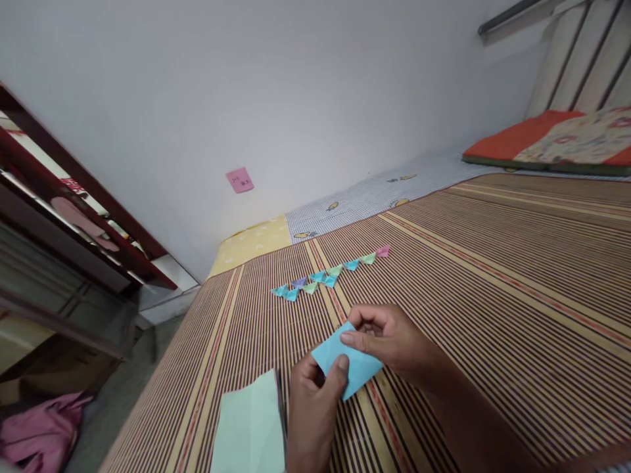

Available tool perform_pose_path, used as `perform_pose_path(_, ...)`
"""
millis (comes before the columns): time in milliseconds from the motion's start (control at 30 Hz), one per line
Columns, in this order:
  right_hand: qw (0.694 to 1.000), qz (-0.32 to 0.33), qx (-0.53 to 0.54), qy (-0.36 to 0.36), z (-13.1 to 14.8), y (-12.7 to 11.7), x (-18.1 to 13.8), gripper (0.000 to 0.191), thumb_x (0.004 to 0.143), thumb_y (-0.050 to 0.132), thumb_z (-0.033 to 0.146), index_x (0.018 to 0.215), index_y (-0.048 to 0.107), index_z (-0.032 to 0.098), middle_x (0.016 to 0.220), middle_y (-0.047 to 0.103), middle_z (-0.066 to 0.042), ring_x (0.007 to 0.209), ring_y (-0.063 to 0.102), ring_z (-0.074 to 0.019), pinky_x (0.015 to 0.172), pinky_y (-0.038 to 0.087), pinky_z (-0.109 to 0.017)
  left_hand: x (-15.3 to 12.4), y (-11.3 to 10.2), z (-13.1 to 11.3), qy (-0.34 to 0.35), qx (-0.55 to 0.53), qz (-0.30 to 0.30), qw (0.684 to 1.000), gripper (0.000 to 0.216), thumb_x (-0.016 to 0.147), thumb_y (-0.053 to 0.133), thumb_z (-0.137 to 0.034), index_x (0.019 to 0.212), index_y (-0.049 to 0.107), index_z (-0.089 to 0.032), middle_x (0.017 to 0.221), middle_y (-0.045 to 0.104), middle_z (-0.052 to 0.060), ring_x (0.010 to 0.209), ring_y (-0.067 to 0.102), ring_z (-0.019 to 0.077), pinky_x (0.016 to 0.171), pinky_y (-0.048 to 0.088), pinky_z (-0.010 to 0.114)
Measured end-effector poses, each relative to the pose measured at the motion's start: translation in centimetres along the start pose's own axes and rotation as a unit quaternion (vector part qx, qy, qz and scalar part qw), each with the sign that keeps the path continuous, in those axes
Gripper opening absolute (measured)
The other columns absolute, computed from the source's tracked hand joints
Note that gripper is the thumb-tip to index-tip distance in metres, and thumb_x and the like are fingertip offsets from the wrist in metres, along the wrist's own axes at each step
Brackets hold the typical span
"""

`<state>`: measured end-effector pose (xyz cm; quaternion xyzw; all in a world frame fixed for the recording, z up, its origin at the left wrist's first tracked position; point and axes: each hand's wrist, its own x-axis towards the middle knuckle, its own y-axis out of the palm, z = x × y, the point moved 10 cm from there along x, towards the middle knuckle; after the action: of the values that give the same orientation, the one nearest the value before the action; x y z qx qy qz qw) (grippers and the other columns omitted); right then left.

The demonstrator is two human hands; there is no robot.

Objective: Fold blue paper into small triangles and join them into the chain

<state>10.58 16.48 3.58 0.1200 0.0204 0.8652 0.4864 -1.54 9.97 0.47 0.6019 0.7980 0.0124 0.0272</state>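
Observation:
A sheet of blue paper (pixel 362 371) with fold creases is held up between both hands, above a striped bamboo mat. My left hand (pixel 315 397) pinches its lower left side, thumb lying on top. At the upper right edge, my right hand (pixel 389 338) grips the paper between thumb and curled fingers. Beyond the hands lie several small folded paper triangles (pixel 335 270) in blue, green, purple and pink, set in rows. Beside my left hand is a stack of pale green paper (pixel 249 420) with a crease down it.
The striped mat (pixel 444 263) covers the bed. A white wall (pixel 296 98) with a pink note (pixel 239 180) stands behind it. An orange and floral cushion (pixel 542 141) lies at the far right. Pink cloth (pixel 44 430) and a cardboard box (pixel 59 364) are on the left, below the bed.

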Motion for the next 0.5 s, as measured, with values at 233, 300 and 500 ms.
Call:
perform_pose_path(233, 0.999, 0.011, -0.031, -0.002, 0.24, 0.43, -0.04, 0.022, 0.082, 0.071, 0.035, 0.073, 0.063, 0.016, 0.059, 0.049, 0.005, 0.053, 0.042, -0.0089, 0.049, 0.032, -0.021, 0.10, 0.16, -0.18, 0.009, -0.019, -0.003, 1.000, 0.028, 0.076, 0.079, -0.042, 0.078, 0.075, -0.015, 0.067, 0.065, 0.001, 0.065, 0.055, 0.0141, 0.063, 0.045, 0.025)
perform_pose_path(300, 0.999, 0.008, -0.037, -0.009, 0.45, 0.45, -0.05, 0.023, 0.084, 0.069, 0.035, 0.073, 0.064, 0.016, 0.061, 0.050, 0.004, 0.053, 0.043, -0.0090, 0.050, 0.033, -0.022, 0.08, -0.03, -0.31, 0.007, -0.008, -0.011, 1.000, 0.027, 0.076, 0.079, -0.042, 0.074, 0.073, -0.015, 0.065, 0.062, 0.000, 0.063, 0.053, 0.0132, 0.062, 0.044, 0.024)
perform_pose_path(500, 0.998, 0.018, -0.051, -0.024, 0.89, 0.71, -0.03, 0.023, 0.087, 0.066, 0.036, 0.076, 0.066, 0.016, 0.065, 0.055, 0.002, 0.058, 0.048, -0.0109, 0.054, 0.037, -0.023, 0.02, -0.61, -0.23, -0.007, -0.004, -0.037, 0.999, 0.029, 0.070, 0.083, -0.041, 0.077, 0.076, -0.014, 0.064, 0.064, -0.001, 0.059, 0.052, 0.0117, 0.057, 0.042, 0.022)
